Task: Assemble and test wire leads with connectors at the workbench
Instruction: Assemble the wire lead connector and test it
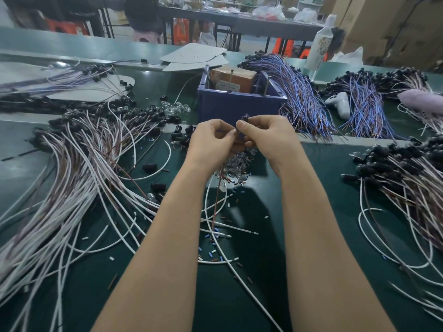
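My left hand (211, 137) and my right hand (266, 135) meet above the green bench, just in front of a blue bin (239, 104). The right hand pinches a small black connector (244, 118) between thumb and forefinger. The left hand's curled fingers pinch the wire lead at the connector's base. A brown and a white wire (217, 207) hang down from the hands to the mat. A small pile of clear bulbs (237, 166) lies under the hands. What sits between the palms is hidden.
A big heap of white and brown leads (79, 168) fills the left; another lies at right (407, 188). Blue and brown bundles (302, 97) lie behind the bin. A white controller-shaped item (340, 104), a bottle (318, 49) and scattered insulation bits (215, 238) are about.
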`<state>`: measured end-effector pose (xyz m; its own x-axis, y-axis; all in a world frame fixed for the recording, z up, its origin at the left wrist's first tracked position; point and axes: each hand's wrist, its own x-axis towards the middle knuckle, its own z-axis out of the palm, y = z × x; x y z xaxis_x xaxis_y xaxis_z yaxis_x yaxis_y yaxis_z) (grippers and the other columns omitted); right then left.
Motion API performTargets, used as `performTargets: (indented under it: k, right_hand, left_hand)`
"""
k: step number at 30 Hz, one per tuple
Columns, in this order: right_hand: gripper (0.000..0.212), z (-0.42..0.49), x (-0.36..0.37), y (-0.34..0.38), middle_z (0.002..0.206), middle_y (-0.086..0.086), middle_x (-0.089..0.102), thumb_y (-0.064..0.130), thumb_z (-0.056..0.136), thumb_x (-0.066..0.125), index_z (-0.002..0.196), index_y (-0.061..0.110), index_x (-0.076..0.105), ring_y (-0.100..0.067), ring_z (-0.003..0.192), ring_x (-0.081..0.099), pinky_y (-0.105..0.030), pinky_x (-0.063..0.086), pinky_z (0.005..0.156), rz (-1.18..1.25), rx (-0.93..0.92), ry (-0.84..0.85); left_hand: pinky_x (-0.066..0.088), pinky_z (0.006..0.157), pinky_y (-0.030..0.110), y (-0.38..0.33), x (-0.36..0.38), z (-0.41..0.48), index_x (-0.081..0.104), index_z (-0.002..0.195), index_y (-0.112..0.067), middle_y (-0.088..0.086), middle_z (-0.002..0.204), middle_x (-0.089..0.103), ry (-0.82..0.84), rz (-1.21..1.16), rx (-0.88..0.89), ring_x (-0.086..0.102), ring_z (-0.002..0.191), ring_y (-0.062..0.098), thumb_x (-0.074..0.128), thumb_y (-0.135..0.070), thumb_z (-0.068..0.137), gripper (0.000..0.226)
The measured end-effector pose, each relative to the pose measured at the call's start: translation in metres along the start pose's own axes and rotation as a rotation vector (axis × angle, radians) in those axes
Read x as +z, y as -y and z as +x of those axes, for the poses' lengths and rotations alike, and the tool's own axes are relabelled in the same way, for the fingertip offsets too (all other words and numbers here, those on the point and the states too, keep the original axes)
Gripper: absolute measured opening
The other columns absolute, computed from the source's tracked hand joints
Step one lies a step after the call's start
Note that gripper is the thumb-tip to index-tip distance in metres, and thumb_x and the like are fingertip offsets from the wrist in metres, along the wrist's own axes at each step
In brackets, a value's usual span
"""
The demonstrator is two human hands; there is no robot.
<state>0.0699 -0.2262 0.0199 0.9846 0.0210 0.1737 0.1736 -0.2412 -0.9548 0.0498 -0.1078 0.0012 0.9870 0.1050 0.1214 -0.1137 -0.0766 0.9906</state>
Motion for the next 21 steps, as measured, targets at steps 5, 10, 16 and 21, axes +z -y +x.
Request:
performTargets:
  k: [5, 10, 16, 21]
  right_hand:
    - [0.008, 0.003, -0.001, -0.005, 0.066, 0.0, 0.06, 0.011, 0.087, 0.067, 0.087, 0.004, 0.068, -0.001, 0.051, 0.054, -0.011, 0.043, 0.049, 0.084, 0.04, -0.028]
    - [0.015, 0.007, -0.007, -0.01, 0.059, 0.003, 0.058, 0.012, 0.087, 0.067, 0.073, 0.014, 0.065, -0.001, 0.045, 0.052, -0.017, 0.044, 0.052, 0.087, 0.033, -0.051]
    - [0.013, 0.007, -0.004, -0.014, 0.068, -0.004, 0.059, 0.009, 0.088, 0.065, 0.075, 0.011, 0.064, -0.008, 0.057, 0.054, -0.014, 0.044, 0.053, 0.168, 0.046, -0.073]
    - [0.006, 0.007, 0.0, -0.02, 0.069, -0.003, 0.06, 0.009, 0.088, 0.065, 0.085, 0.005, 0.066, -0.011, 0.061, 0.054, -0.02, 0.046, 0.06, 0.179, 0.068, -0.095]
  left_hand:
    - [0.055, 0.063, 0.025, 0.001, 0.001, -0.001, 0.059, 0.08, -0.013, 0.008, 0.081, 0.073, 0.018, 0.05, -0.013, 0.072, 0.072, 0.017, 0.055, -0.009, 0.094, 0.016]
    - [0.057, 0.081, 0.04, 0.004, 0.006, 0.003, 0.061, 0.081, -0.014, 0.008, 0.082, 0.074, 0.014, 0.166, 0.023, 0.072, 0.079, 0.02, 0.058, -0.011, 0.092, 0.012]
    - [0.056, 0.085, 0.041, 0.007, 0.003, 0.0, 0.06, 0.078, -0.017, 0.006, 0.08, 0.073, 0.024, 0.212, 0.046, 0.072, 0.077, 0.017, 0.06, -0.011, 0.092, 0.015]
    - [0.055, 0.081, 0.031, 0.011, 0.002, 0.001, 0.057, 0.075, -0.022, -0.007, 0.072, 0.07, 0.028, 0.337, 0.063, 0.068, 0.071, 0.007, 0.059, -0.016, 0.092, 0.019]
